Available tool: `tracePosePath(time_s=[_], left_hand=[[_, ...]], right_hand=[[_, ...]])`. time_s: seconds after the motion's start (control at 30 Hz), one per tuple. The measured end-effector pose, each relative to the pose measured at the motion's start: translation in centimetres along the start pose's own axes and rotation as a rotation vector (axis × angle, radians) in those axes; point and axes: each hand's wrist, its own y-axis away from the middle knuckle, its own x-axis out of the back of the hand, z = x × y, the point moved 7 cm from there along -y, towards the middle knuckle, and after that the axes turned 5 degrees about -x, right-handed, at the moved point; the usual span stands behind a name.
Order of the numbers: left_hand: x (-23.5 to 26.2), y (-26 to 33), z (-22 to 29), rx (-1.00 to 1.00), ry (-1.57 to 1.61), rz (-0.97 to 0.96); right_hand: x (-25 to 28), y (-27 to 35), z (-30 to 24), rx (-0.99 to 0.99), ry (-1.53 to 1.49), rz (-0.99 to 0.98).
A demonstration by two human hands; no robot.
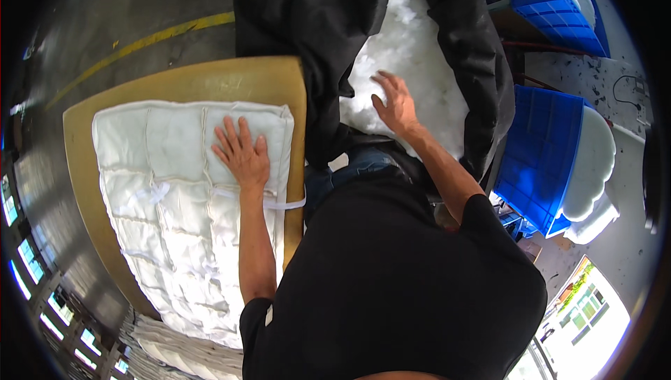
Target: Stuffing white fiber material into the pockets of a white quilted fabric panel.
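Head view: both hands flat, nothing gripped.
Left hand (241, 153) lies fingers spread on the white quilted cover (175, 198) atop the tan table (203, 79); right hand (395, 104), fingers loose, rests on white stuffing (412, 52) in the black bag (314, 24).

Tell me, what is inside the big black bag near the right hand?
White fluffy filling fills the open black bag. The right hand rests on top of it. Whatever lies deeper beneath the filling is covered and cannot be seen.
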Motion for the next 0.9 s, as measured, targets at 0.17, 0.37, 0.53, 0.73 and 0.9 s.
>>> tracePosePath(time_s=[0.17, 0.37, 0.53, 0.73, 0.9], left_hand=[[-0.9, 0.5, -2.7, 0.008, -0.009, -0.042], [-1.1, -0.4, -1.6, 0.0, -0.013, -0.073], [-1.3, -0.2, -1.7, 0.069, -0.055, -0.126], [-0.2, -2.3, 0.1, 0.033, -0.03, -0.097], [5.2, -6.0, 7.7, -0.026, -0.077, 0.082]], right_hand=[[-5.4, -8.9, 12.2, -0.212, 0.185, -0.168], [-30.5, -4.4, 20.0, -0.375, 0.187, -0.988], [-42.0, 14.7, 22.6, -0.138, 0.319, -1.112], [-37.0, 8.9, 27.5, 0.089, 0.29, -0.994], [-14.3, -0.9, 29.4, -0.425, -0.943, -0.547]])
